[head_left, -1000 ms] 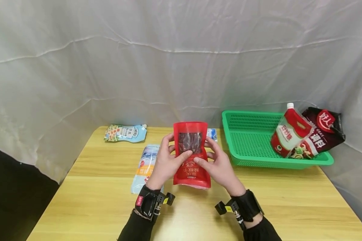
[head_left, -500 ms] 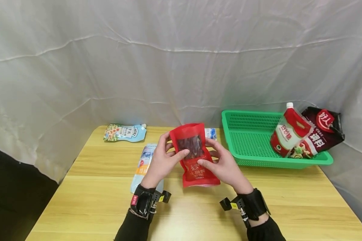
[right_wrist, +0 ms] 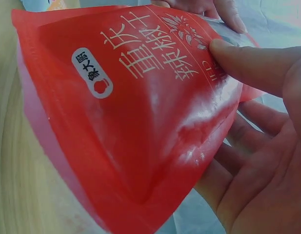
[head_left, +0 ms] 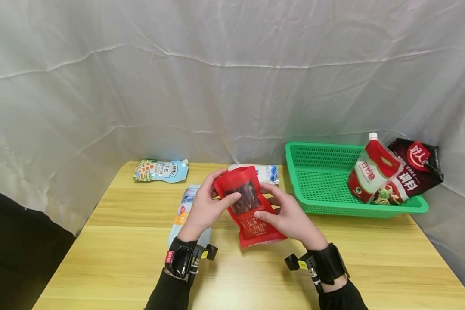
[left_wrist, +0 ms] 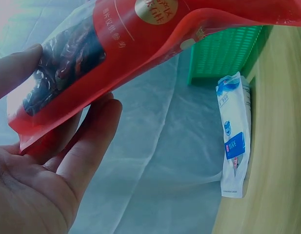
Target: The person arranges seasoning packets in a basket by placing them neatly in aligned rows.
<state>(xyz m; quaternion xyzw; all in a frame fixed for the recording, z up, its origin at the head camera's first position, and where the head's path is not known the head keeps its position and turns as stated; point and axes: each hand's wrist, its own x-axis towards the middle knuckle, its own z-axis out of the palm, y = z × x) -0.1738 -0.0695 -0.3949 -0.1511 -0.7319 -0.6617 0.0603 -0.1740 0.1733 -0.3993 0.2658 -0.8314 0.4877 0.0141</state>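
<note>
A red pouch of dried chilies (head_left: pixel 252 206) with a clear window is held above the table, tilted, its lower end toward the right. My left hand (head_left: pixel 207 204) grips its upper left side, thumb on the window and fingers behind, as the left wrist view also shows. On the lower right side, my right hand (head_left: pixel 290 215) pinches the pouch with its thumb on the printed front (right_wrist: pixel 155 53) and its fingers underneath. Behind the pouch lies a white and blue packet (head_left: pixel 269 173), partly hidden. Under my left forearm is a light blue and orange pouch (head_left: pixel 182 215), partly covered.
A green basket (head_left: pixel 317 209) stands at the right rear, holding a red and white spouted pouch (head_left: pixel 372 172) and a dark seasoning bag (head_left: pixel 414 168) that leans over its rim. Far left on the wooden table (head_left: pixel 112 258) lies a Heinz pouch (head_left: pixel 161 171). A grey curtain (head_left: pixel 232 86) hangs behind.
The red pouch has turned from upright to tilted and come slightly lower and nearer, both hands still gripping it. More of the white and blue packet behind now shows.
</note>
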